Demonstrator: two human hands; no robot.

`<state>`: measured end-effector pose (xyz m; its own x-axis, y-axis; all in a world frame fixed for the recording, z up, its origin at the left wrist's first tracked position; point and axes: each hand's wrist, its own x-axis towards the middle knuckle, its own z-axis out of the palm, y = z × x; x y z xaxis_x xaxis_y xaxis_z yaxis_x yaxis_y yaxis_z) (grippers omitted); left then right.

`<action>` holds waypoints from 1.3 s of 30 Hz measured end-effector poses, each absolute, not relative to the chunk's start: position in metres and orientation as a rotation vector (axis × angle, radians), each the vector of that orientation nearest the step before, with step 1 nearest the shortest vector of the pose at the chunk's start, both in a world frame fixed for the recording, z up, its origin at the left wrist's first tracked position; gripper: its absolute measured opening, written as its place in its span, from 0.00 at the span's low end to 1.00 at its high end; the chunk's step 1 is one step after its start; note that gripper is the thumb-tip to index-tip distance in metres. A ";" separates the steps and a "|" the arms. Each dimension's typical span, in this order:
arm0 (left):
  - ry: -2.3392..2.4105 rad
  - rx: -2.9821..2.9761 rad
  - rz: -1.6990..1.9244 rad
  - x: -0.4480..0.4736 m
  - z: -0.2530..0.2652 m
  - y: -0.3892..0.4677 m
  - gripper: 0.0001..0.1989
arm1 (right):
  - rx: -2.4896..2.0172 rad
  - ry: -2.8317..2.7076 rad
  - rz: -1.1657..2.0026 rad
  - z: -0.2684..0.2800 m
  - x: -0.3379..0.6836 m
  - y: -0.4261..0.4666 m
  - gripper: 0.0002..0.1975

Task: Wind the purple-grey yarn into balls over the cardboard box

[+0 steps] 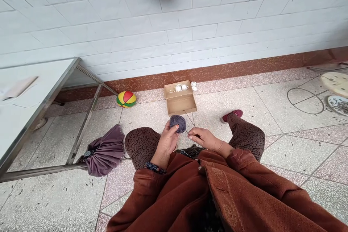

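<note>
A dark purple-grey ball of yarn [178, 123] rests in my left hand [169, 138], whose fingers are wrapped round it with the thumb across its front. A strand runs from the ball to my right hand [200, 136], which pinches it just right of the ball. Another length of the dark yarn slants up toward an open cardboard box [181, 105] on the floor beyond my hands. White balls of yarn [181, 87] lie on the box's raised lid side, and two more white balls [194, 86] sit beside it.
A white-topped table [35, 90] with a metal frame stands at left, a folded purple umbrella [106, 150] by its leg. A red, yellow and green ball [126, 99] lies near the tiled wall. At right are a round stool [335, 83] and a metal ring [305, 100].
</note>
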<state>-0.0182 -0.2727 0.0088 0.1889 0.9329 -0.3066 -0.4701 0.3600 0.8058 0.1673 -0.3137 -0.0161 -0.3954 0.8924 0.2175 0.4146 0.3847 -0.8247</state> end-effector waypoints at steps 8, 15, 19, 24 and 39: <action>1.073 1.156 0.924 -0.021 0.016 -0.282 0.30 | -0.988 -2.006 0.672 0.030 0.178 -0.308 0.09; 0.753 1.189 0.709 -0.021 0.027 -0.292 0.32 | -1.118 -1.991 0.523 0.029 0.186 -0.289 0.11; 0.535 0.995 0.630 -0.021 0.037 -0.300 0.40 | -1.168 -1.780 0.610 0.014 0.181 -0.287 0.12; 0.524 0.736 0.756 -0.019 0.037 -0.300 0.38 | -1.241 -1.689 0.765 -0.005 0.175 -0.295 0.11; 1.011 0.810 1.134 -0.018 0.005 -0.278 0.27 | -0.971 -2.094 0.805 -0.003 0.165 -0.315 0.12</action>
<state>-0.0177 -0.2784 0.0054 0.1044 0.9690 -0.2240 -0.3338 0.2463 0.9099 0.1646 -0.3155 -0.0026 -0.4878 0.8124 0.3194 0.3894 0.5299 -0.7534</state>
